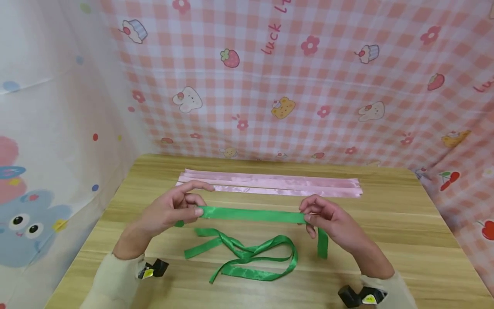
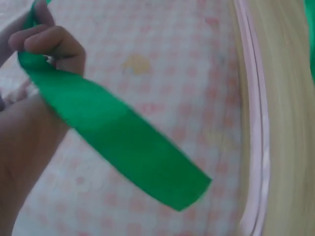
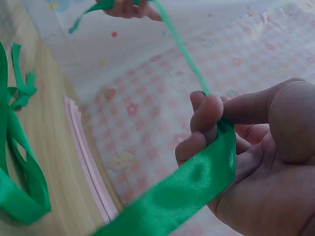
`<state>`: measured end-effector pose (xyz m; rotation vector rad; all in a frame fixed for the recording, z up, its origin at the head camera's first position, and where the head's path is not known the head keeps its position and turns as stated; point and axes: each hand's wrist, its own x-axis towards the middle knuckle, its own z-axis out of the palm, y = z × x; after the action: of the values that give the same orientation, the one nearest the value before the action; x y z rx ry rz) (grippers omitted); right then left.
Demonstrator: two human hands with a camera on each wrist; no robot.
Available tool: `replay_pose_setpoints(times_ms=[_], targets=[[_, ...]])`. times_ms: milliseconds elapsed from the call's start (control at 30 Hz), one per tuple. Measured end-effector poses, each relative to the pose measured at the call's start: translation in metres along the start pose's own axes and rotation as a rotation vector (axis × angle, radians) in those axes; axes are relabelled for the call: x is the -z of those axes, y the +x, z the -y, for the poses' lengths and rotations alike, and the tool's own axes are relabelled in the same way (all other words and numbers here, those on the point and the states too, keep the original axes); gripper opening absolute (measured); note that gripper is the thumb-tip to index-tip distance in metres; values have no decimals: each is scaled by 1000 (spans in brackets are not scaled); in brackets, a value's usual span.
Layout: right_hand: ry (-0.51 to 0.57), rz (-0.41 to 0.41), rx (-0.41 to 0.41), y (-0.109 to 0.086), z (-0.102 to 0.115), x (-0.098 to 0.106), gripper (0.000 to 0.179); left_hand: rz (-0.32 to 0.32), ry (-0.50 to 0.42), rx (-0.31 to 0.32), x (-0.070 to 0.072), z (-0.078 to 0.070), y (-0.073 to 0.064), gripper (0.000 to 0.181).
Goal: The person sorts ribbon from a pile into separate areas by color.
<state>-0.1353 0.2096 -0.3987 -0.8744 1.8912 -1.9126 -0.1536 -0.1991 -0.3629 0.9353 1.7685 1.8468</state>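
A green satin ribbon [image 1: 252, 214] is stretched level between both hands above the table. At its left part, my left hand [image 1: 173, 208] pinches it between thumb and fingers; a loose tail [image 2: 123, 137] of it extends past that hand in the left wrist view. My right hand [image 1: 332, 219] pinches the other part, with a short end [image 1: 322, 243] hanging below the fingers. In the right wrist view the ribbon [image 3: 192, 182] bends round the right fingers. Below the hands, more green ribbon [image 1: 258, 249] lies in loose, crossing loops on the table.
Several pink satin strips [image 1: 270, 182] lie side by side along the back of the wooden table [image 1: 405, 240]. Behind it hangs a pink checked cloth [image 1: 251, 86], with a white patterned cloth [image 1: 46, 107] on the left.
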Motion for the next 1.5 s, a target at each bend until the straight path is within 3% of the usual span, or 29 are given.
replay_pose_setpoints(times_ms=[167, 467, 667, 900, 1067, 1333, 1500], targets=[[-21, 17, 17, -9, 4, 13, 15, -81, 224, 106, 10, -1, -9, 40], [-122, -39, -116, -29, 8, 35, 16, -161, 368, 219, 29, 5, -29, 34], [-155, -67, -148, -43, 11, 49, 16, -152, 328, 203, 42, 6, -43, 35], [-185, -100, -172, -57, 13, 66, 14, -257, 405, 244, 52, 8, -52, 33], [-192, -122, -171, -68, 10, 79, 16, -219, 385, 218, 61, 12, -59, 30], [-194, -152, -216, -81, 8, 97, 18, -265, 401, 307, 70, 19, -65, 31], [-186, -215, -252, -86, -2, 107, 17, -289, 335, 332, 77, 32, -68, 31]])
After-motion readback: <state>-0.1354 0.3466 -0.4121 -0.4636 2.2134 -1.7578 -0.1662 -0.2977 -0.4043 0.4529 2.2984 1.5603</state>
